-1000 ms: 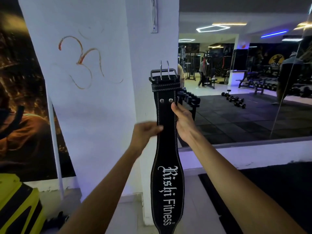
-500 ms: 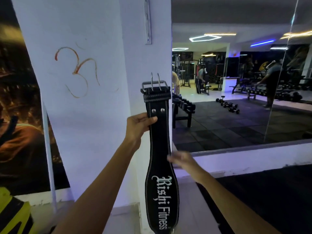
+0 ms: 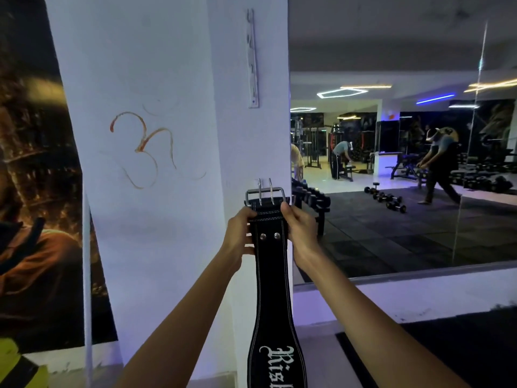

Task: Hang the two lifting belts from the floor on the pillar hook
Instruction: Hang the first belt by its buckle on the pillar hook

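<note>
A black leather lifting belt (image 3: 272,289) with white stitching and white lettering hangs upright in front of the white pillar (image 3: 167,219). Its steel double-prong buckle (image 3: 265,195) points up. My left hand (image 3: 241,233) grips the belt's left edge just under the buckle. My right hand (image 3: 298,229) grips the right edge at the same height. A white metal hook strip (image 3: 252,60) is fixed high on the pillar, well above the buckle. A second belt is not in view.
A large wall mirror (image 3: 405,177) to the right reflects the gym, with dumbbells on black mats and people exercising. A dark poster (image 3: 36,191) covers the wall at left. A yellow and black object (image 3: 16,368) sits low at the left corner.
My right hand has come back up from lower on the belt to grip it under the buckle. My left hand has slid up to the same height. The view has tilted upward, showing the hook strip.
</note>
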